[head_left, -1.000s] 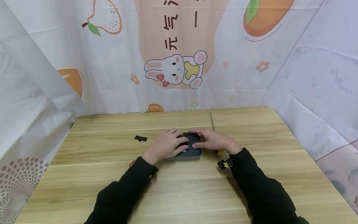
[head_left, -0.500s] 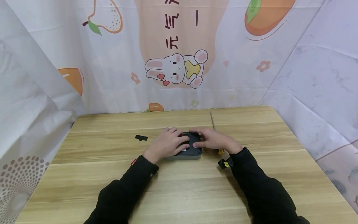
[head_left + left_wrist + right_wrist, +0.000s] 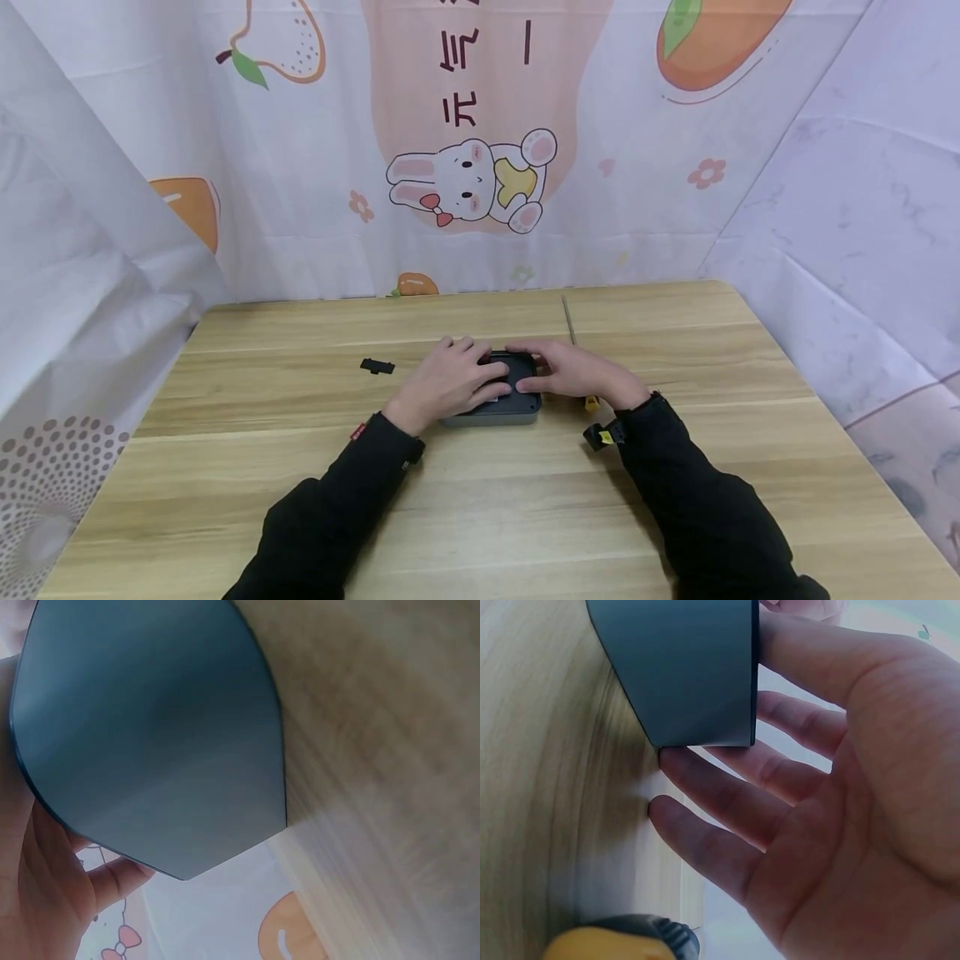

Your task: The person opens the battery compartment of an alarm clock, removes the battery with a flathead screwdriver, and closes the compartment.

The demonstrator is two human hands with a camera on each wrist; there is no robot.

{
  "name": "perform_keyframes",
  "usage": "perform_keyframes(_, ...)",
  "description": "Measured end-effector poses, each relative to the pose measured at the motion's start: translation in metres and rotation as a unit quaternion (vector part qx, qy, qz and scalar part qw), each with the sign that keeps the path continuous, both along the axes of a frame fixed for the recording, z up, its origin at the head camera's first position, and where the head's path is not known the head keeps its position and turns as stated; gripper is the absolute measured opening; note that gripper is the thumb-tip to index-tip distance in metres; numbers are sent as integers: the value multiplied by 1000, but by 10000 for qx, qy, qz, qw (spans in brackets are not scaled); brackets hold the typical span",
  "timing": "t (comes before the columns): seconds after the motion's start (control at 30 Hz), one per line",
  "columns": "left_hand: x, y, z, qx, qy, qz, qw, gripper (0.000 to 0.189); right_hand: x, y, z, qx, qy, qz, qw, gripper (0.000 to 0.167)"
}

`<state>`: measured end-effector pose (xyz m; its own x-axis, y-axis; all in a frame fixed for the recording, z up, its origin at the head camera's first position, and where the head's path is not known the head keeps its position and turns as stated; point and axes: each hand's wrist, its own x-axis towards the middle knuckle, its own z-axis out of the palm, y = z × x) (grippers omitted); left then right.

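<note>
- The dark device case, face-down or back-up as it seems, is set on the tabletop well in from the far edge, roughly midway between the left and right edges.
- Its long axis appears to be laid left to right, about parallel to the far edge; its left end is hidden.
- The case is reached by both hands: its left part is covered by the left hand, its right end is flanked by the right hand. More of it is covered by the left.
- It is held by the left hand, thumb and forefinger set apart on the upper face; what lies beneath them cannot be told.
- It is held by the right hand too, thumb on the upper face, other fingers spread along the right end.
- Toward the left edge, a small black tabbed cover is left apart; a yellow-handled screwdriver is pointed toward the far edge, just beyond the right hand.
- Compared with a second ago, hands and case are scarcely moved; the gap between the thumbs seems slightly narrowed, and the head view is tilted a little.
</note>
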<state>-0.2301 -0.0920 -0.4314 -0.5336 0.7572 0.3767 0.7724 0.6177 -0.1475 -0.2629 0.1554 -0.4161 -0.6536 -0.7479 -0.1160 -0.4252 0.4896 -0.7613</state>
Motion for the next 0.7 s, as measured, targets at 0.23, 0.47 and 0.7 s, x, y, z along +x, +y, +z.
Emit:
perform_keyframes(0.23, -1, -3, -1, 58, -129, -111, 9998, 31, 2, 0, 0, 49, -27, 10, 10000, 65)
perform_keyframes(0.47, -3, -6, 3, 13, -308, -94, 9995, 30, 0, 0, 0, 66, 56, 14, 10000, 65)
perform_keyframes(0.7, -4, -7, 6, 55, -501, -125, 9987, 34, 0, 0, 1, 178, 149, -47, 9997, 66)
